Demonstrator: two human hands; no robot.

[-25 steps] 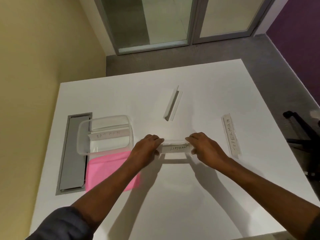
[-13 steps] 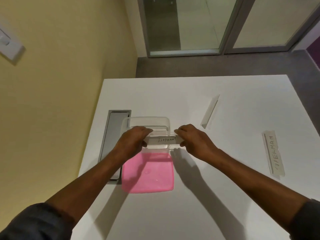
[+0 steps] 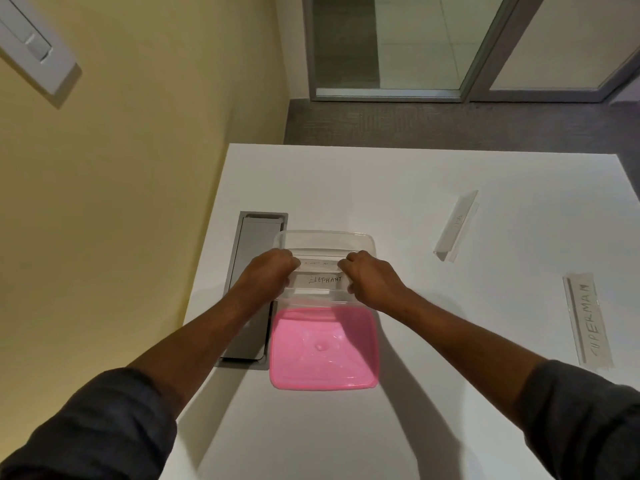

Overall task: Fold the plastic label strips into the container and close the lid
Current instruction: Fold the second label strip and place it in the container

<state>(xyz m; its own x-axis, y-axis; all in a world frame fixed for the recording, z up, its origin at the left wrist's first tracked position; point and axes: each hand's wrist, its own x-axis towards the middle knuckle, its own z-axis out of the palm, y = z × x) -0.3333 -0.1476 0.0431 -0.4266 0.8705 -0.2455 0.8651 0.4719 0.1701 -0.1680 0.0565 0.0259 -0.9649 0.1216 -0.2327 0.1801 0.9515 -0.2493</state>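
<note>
A clear plastic container (image 3: 325,237) stands on the white table, its lid off. Inside it, the strip marked ELEPHANT (image 3: 323,280) is held at its ends by my left hand (image 3: 268,271) and my right hand (image 3: 370,278). Behind it in the container lies another strip (image 3: 317,263), its writing mostly hidden. The pink lid (image 3: 323,348) rests flat just in front of the container. A folded strip (image 3: 455,225) sits to the right, farther back. The strip marked SUPERMAN (image 3: 587,320) lies flat at the far right.
A grey cable hatch (image 3: 251,271) is set into the table (image 3: 415,393) left of the container, close to the yellow wall (image 3: 138,168). Grey floor and glass doors lie beyond the table's far edge.
Both hands carried the ELEPHANT strip left from the table's middle and lowered it into the container. The view swung left with them.
</note>
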